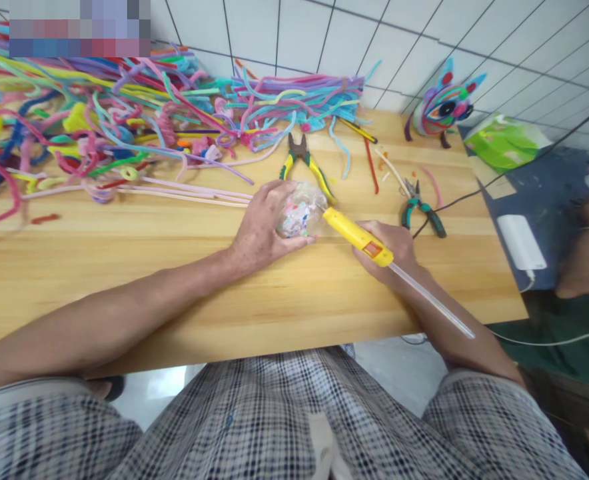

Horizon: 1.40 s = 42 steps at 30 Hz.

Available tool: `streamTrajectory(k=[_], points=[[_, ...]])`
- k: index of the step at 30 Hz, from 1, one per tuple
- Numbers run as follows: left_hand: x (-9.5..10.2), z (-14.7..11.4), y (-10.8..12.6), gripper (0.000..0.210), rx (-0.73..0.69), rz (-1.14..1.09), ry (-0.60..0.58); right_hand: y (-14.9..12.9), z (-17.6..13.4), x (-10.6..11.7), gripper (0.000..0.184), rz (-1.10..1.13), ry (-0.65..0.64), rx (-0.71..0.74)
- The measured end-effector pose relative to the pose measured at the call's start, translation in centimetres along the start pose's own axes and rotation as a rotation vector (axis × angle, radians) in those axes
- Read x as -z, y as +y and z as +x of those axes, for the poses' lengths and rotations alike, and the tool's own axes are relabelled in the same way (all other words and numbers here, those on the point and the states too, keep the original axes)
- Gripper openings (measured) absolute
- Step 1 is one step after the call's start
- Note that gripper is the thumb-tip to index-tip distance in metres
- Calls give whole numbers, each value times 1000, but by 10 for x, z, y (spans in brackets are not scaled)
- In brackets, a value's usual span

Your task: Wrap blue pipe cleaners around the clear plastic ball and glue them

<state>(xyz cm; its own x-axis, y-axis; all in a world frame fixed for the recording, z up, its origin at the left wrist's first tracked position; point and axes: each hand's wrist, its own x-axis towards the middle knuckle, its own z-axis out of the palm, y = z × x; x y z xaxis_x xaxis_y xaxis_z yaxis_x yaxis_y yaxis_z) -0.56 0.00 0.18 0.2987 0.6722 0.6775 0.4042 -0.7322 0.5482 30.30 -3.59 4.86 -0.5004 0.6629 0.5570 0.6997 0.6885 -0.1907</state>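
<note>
My left hand (264, 227) is wrapped round a clear, rounded plastic piece (299, 210) with bits of colour in it; I cannot tell its exact kind. In my right hand (392, 250) is a yellow hot glue gun (357, 235), with a long clear glue stick (434, 303) coming out of its back end. The gun's nozzle points at the right side of the clear piece, touching or very close to it. Just behind the clear piece lie yellow-and-green pliers (299, 157) with their jaws apart.
Heaps of coloured pipe cleaners (99, 120) cover the back left. Green-handled pliers (421, 208) lie to the right, near a dark cable. At the back right stands a fuzzy animal figure (442, 110). Beyond the table's right edge are a white power bank (521, 241) and another person's arm (587, 247).
</note>
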Motion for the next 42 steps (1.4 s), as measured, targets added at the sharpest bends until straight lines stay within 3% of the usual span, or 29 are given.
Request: streamTrajectory(k=[9,13,20,25,35,42], points=[[2,2,2,99,86,37,-37,-10,12,12,20,37,-4,88],[2,2,3,97,59,4,-29,-11,13,15,20,24,-70,40],[0,1,3,97,7,0,-14,-10,9,13,18,21,-67,1],[-2,0,5,100,13,12,-8,-8,6,12,23,37,-51,-124],[4,2,1,100,47,12,-61,-9,9,12,18,34,-18,-23],[2,2,3,95,19,-13,-12,-11,11,16,19,44,-99,-85]])
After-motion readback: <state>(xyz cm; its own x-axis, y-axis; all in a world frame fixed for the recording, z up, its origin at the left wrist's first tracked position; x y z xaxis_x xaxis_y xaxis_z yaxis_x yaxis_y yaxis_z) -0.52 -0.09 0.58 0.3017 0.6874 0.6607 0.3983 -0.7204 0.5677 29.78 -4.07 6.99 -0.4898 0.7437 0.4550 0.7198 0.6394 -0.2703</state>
